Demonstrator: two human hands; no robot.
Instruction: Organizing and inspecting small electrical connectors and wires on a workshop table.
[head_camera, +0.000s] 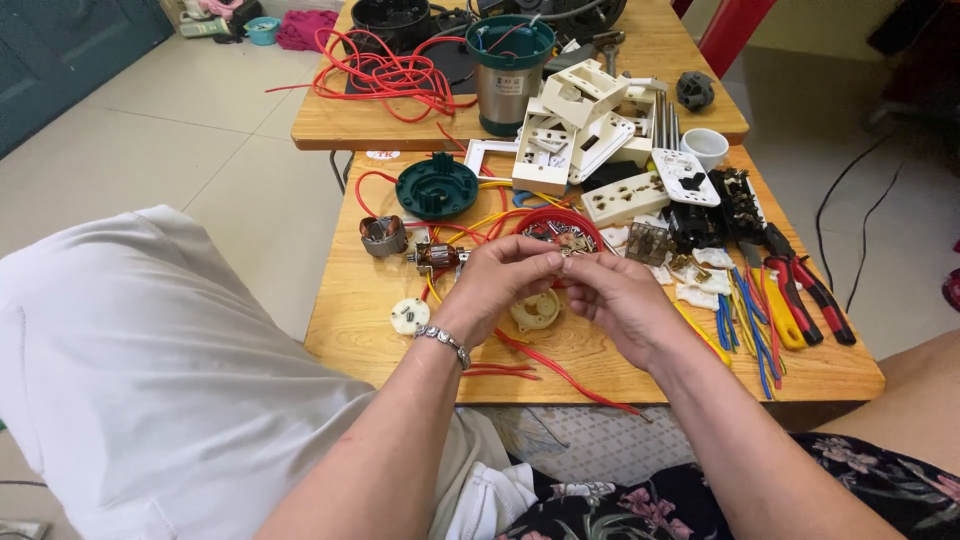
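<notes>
Both hands meet over the middle of the wooden bench (380, 345). The left hand (500, 285) and the right hand (620, 300) pinch one small metal part (572, 250) between their fingertips. The fingers of each hand are closed on it. The part is tiny, so I cannot tell just what it is. It hangs above the bench, right in front of the red round lid (560, 222).

To do this bit well, I think the fingertips should hold firm but soft. The part should stay low over the bench. Then it will not roll far if it slips. Turning it slowly would help too.

The red round lid lies at 12 o'clock from the hands. It holds a few small metal bits. At 10 o'clock from the hands is a dark green round cap (437, 185), open side up. Nothing seems to lie in it. Farther off, at 12 o'clock, stands a steel can with a green rim (508, 75). Wires poke out of its top. A small white cup (706, 146) sits at 2 o'clock. I cannot see inside it.

A motor core with copper wire (437, 257) lies at 9 o'clock, just beside the left hand. Red-handled pliers (810, 295) lie at 3 o'clock, well apart. A cream round disc (535, 310) sits under the hands.
</notes>
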